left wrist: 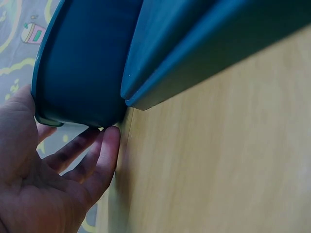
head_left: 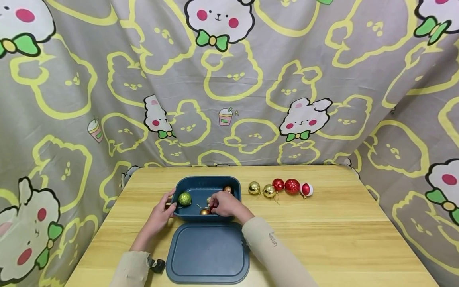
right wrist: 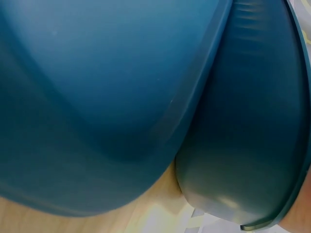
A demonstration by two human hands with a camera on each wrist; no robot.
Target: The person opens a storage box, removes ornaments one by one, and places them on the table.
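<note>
A dark blue rectangular box (head_left: 224, 218) stands on the table, open at the top. My left hand (head_left: 162, 211) holds its left end, thumb at the rim; in the left wrist view the fingers of the left hand (left wrist: 58, 179) lie along the outer wall. Reaching inside over the right part, my right hand (head_left: 226, 204) pinches a small red bauble (head_left: 213, 208), mostly hidden by the fingers. Also in the box are a green glittery bauble (head_left: 185, 199) at the left, a gold-orange bauble (head_left: 204, 212) and a copper bauble (head_left: 227, 189). A pale bauble (head_left: 209, 201) is partly covered.
In front of the box lies its flat blue lid (head_left: 208, 253). To the right sit gold baubles (head_left: 254, 187), red baubles (head_left: 292, 186) and a red-and-white one (head_left: 306, 189) in a row on the wooden table (head_left: 322, 239). A patterned curtain (head_left: 251, 95) hangs behind.
</note>
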